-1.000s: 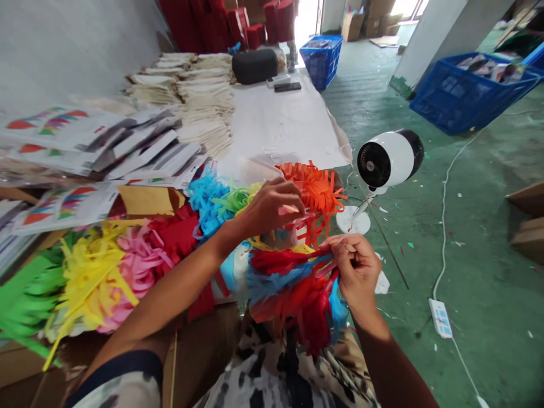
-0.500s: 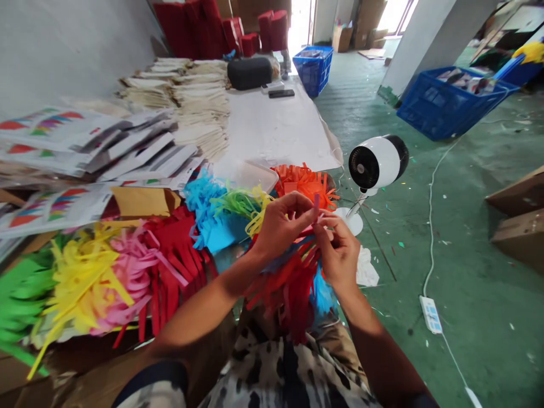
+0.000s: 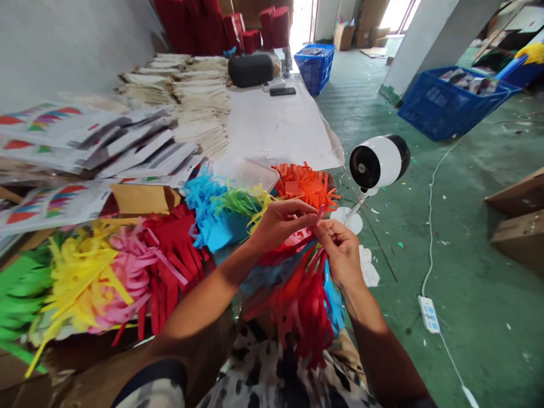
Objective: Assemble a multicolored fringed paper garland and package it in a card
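My left hand (image 3: 278,224) and my right hand (image 3: 342,252) meet over my lap, both pinching the top of a bundle of fringed paper strips (image 3: 304,300) in red, blue and orange that hangs down between them. A thin pink strip end (image 3: 319,213) sticks up between the fingertips. Just behind the hands lies an orange fringe pile (image 3: 306,184). Blue and lime-green fringe (image 3: 221,207) lies left of my left hand.
Red, pink, yellow and green fringe piles (image 3: 106,266) cover the table's left part. Printed cards (image 3: 63,141) and stacked cream sheets (image 3: 191,96) lie behind. A small white fan (image 3: 376,164) stands on the green floor beside the table, near a power strip (image 3: 427,314) and blue crates (image 3: 450,102).
My left hand came down from the orange pile to meet my right hand. The bundle rose to the fingertips, then dropped lower and hangs longer now.
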A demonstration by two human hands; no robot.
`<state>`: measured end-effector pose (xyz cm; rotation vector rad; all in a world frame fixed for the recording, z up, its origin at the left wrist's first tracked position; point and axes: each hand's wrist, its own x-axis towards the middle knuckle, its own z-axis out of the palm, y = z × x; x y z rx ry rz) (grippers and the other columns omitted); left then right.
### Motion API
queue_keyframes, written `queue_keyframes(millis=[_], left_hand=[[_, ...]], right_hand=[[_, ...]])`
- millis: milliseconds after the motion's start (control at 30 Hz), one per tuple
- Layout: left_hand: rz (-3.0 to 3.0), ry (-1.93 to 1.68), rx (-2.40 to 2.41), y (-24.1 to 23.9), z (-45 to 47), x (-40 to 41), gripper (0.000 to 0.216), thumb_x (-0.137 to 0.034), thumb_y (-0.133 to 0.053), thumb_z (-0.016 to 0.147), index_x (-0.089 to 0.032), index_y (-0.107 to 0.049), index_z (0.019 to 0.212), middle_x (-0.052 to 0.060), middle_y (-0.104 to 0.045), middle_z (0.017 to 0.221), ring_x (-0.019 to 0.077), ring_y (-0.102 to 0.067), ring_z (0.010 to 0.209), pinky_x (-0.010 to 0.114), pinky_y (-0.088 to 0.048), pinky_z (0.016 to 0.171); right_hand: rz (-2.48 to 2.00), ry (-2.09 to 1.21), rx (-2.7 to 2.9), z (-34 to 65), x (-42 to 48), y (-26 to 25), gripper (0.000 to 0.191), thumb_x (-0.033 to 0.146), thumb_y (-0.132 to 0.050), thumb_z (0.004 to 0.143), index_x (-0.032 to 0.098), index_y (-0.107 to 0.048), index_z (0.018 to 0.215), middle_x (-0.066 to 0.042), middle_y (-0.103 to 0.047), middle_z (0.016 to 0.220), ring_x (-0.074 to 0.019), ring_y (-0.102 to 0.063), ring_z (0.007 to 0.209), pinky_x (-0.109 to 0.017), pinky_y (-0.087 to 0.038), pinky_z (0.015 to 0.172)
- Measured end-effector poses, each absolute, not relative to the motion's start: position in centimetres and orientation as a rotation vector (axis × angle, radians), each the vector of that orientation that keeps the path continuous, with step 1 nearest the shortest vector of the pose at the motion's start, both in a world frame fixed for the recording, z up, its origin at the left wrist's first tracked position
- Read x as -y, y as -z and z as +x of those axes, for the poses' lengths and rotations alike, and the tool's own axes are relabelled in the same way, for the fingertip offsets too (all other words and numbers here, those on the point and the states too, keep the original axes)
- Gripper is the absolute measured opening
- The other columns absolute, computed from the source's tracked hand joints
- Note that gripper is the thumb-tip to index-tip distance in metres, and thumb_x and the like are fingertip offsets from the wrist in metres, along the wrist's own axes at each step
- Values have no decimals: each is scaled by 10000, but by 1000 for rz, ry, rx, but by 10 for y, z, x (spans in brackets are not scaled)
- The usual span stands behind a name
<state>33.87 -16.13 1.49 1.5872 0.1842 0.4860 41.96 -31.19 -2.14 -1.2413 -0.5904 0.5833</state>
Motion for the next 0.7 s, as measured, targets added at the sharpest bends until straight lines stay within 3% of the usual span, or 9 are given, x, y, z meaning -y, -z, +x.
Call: queue_keyframes(millis=[233,533,700], left_hand=[[1471,-381,-183,-6,338,158,316,-482,-800,894,-169,-786,856,15,-692,741,106,-586,659,248,-459,633],[1573,-392,-249,-12,336,169,257,-371,-841,840,-161,-715,919,17,-673,852,104,-602,726,212,-450,622],[1533,-414,-256,-15,336,169,228,-356,-824,852,-161,-714,898,13,-673,835,104,-599,734,221,-457,652]], right_hand=[[-1189,-668,555,417,310,13,330,520,-826,843,215,-702,823,12,-669,734,-131,-552,627,-257,-473,606],[-1187,-647,558,420,307,27,361,538,-817,866,219,-666,788,31,-598,711,-114,-484,624,-247,-399,605],[-1249,-597,569,421,306,28,343,557,-819,856,231,-719,895,23,-630,754,-124,-502,640,-263,-415,615]])
